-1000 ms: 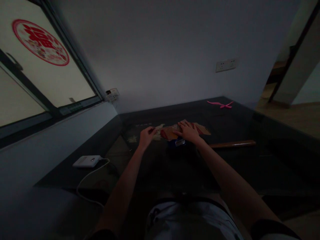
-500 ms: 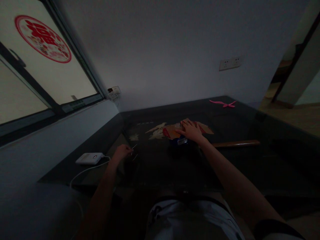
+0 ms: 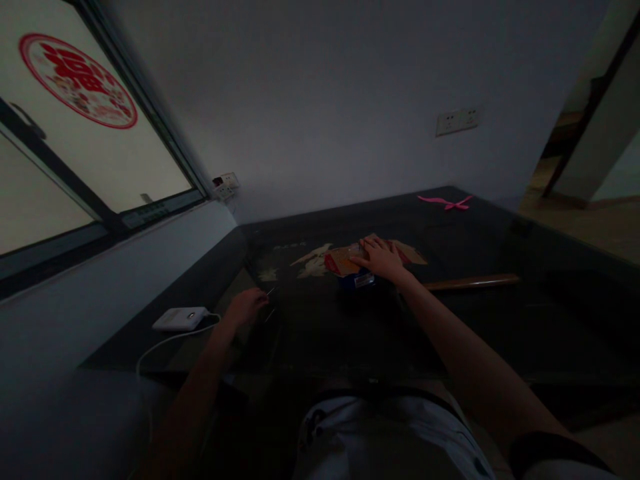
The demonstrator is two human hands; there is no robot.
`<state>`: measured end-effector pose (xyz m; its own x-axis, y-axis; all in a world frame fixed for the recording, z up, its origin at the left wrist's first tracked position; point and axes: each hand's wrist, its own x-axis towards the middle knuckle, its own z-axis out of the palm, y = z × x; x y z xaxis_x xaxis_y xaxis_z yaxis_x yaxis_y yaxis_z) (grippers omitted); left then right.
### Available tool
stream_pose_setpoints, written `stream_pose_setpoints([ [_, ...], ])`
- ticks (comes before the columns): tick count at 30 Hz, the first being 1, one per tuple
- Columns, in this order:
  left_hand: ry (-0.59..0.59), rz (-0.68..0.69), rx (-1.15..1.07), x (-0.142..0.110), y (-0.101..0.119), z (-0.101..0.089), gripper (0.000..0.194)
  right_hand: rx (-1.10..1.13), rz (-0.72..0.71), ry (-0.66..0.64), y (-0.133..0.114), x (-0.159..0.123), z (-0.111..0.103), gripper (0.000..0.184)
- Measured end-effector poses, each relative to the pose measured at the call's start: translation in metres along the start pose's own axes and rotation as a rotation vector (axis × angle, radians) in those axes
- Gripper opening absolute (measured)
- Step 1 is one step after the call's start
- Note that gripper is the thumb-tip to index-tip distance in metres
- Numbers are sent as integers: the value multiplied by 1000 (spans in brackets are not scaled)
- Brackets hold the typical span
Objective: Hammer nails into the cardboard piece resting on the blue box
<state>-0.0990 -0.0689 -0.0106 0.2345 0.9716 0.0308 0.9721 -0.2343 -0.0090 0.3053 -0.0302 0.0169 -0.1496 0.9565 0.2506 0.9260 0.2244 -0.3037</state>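
Note:
My left hand (image 3: 246, 305) is above the left part of the dark, glossy table, its fingers pinched. A thin shiny stick (image 3: 271, 291) pokes out past the fingertips; its kind is too small and dim to tell. Below it, a similar thin line looks like its reflection. My right hand (image 3: 383, 259) lies palm down with spread fingers over an open cardboard box (image 3: 341, 261), brown and red on top with a dark blue side. The fingers cover part of the box, so its contents are hidden.
A white power bank (image 3: 181, 319) with a white cable lies on the left of the table (image 3: 320, 333). Right of the box is a long brown wooden stick (image 3: 473, 283). A pink ribbon-like thing (image 3: 454, 204) rests near the back right corner. Wall and window border the table.
My left hand has shifted slightly right with the thin stick, less of which shows now. My right hand stays on the box. The view has tilted a little.

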Motion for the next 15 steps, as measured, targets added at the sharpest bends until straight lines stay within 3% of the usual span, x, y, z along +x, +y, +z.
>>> stream_pose_setpoints([
  [6,80,-65,-35,-4,5,3,21,2,-3,-5,-1,0,-1,74],
  [15,72,-123,-68,-15,0,5,26,-5,7,-5,-1,-1,-1,73],
])
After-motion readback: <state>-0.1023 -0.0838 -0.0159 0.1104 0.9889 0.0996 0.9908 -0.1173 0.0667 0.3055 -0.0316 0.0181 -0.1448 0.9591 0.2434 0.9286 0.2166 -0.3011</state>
